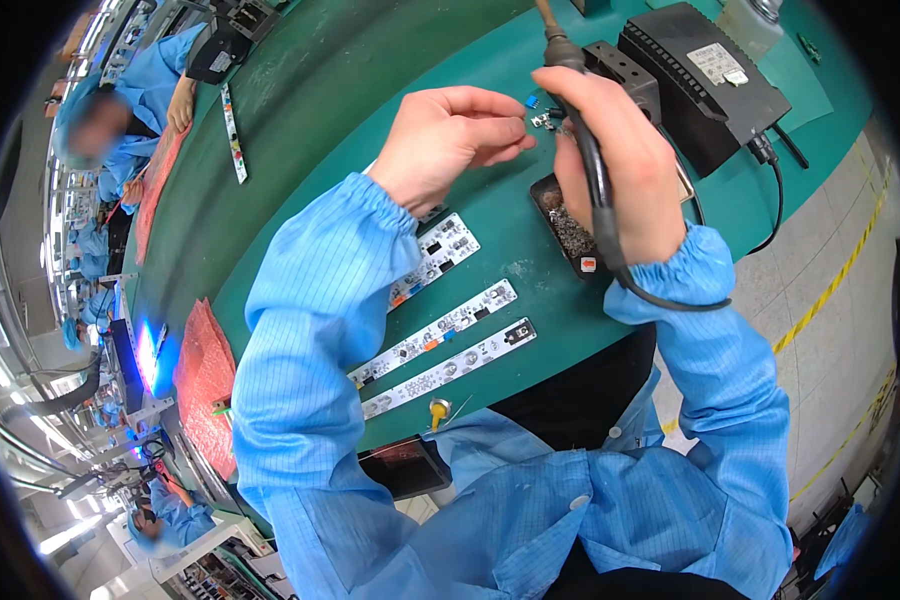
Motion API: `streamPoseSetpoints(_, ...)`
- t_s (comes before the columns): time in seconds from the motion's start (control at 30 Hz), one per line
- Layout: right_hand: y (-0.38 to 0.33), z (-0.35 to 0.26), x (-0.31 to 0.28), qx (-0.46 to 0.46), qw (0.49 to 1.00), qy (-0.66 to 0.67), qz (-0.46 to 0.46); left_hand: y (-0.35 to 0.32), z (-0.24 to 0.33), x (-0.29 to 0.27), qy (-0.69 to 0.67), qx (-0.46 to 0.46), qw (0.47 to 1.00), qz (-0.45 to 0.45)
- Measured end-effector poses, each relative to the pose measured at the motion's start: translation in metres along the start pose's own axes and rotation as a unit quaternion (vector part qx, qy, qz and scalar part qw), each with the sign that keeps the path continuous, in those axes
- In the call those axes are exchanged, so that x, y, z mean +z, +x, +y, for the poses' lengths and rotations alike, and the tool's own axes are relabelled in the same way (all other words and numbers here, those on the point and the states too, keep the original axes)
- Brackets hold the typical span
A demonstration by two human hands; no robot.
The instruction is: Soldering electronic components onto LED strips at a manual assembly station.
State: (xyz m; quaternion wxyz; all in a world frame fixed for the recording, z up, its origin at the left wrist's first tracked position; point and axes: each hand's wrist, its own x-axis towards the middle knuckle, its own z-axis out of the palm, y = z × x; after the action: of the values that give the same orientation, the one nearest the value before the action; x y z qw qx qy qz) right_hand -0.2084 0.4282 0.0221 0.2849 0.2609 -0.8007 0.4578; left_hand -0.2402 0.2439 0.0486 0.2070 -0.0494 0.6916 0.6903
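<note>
My right hand (625,150) is closed around a soldering iron (592,150), whose slim end points away from me and whose cord runs back over my wrist. My left hand (460,135) has its thumb and fingers pinched together; anything between them is too small to make out. Between both hands lie small electronic components (545,120), one blue and others silvery or black. Below my left forearm are white strip circuit boards (450,375) with parts mounted on them. A dark open tray (570,230) of grainy solder scrap sits under my right hand.
A black box-shaped power unit (705,85) with a cord stands at far right, near a clear bottle (750,25). A yellow-tipped part (438,412) lies near the table edge. Red bubble wrap (205,390) is at left. Another person (120,110) sits across the green bench.
</note>
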Motion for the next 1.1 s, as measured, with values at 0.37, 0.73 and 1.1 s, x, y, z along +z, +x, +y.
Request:
streamPoseSetpoints(0.37,0.009,-0.001,0.01,-0.005,0.974,-0.17,-0.149,0.002,-0.015,-0.008,0.058,0.062,0.996,0.041)
streamPoseSetpoints(0.73,0.0,-0.004,-0.013,0.003,0.998,-0.055,-0.016,0.03,-0.041,-0.006,0.145,0.035,0.988,0.029)
streamPoseSetpoints(1.1,-0.029,-0.018,-0.053,0.111,0.987,0.032,0.109,0.034,-0.027,0.01,0.114,-0.021,0.993,0.016)
